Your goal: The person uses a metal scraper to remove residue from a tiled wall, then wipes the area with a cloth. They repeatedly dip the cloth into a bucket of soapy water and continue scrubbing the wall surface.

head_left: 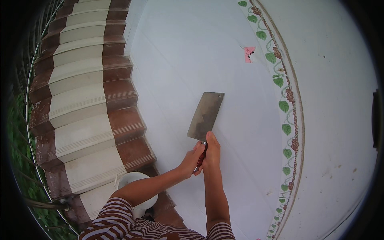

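Both my hands are on a metal cleaver point(205, 117), which is held up in front of the pale wall with its blade upward and a small hole near the blade's top corner. My left hand point(192, 159) is wrapped around the red-brown handle point(200, 159). On the other side, my right hand point(211, 151) grips the handle too, its thumb raised to the base of the blade. Part of the handle is hidden by the fingers. A remnant of pink paper point(249, 55) sticks to the wall, above and to the right of the blade.
Tiled stairs point(87, 129) in cream and reddish brown rise on the left, beside a metal railing point(29, 120) with green plants behind it. A white bucket point(147, 204) stands on the steps under my left arm. A leaf-and-rope border point(289, 120) runs along the wall point(246, 120).
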The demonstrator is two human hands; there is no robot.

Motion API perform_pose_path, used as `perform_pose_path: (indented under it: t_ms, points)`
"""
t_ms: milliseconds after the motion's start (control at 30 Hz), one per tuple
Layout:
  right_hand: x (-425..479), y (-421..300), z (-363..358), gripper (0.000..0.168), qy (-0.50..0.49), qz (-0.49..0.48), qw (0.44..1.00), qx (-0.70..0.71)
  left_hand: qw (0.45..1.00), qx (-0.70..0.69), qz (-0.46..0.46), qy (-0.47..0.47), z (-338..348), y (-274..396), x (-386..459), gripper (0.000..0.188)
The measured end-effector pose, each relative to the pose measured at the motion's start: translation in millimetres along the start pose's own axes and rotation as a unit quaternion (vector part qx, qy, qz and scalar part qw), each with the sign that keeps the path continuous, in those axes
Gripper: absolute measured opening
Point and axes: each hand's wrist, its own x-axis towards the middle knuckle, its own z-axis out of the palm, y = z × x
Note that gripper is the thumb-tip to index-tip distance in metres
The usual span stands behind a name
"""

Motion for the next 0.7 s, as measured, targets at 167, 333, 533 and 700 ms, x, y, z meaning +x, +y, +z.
perform_pose_path:
  t_ms: [167,333,533,700]
  points:
    - [66,-56,56,0.03,-0.035,-0.048,0.996,-0.061,0.998,-0.013,0.055,-0.026,-5,81,59,0.057]
    - [83,-94,102,0.033,-0.02,-0.022,0.994,-0.102,0.993,0.007,0.109,-0.033,-13,134,83,0.059]
    - [80,-12,58,0.037,-0.034,-0.038,0.999,-0.01,0.999,0.011,0.042,0.02,-30,57,48,0.062]
    - [111,-66,104,0.033,-0.049,-0.088,0.992,-0.08,0.993,0.023,0.116,-0.01,-27,133,90,0.064]
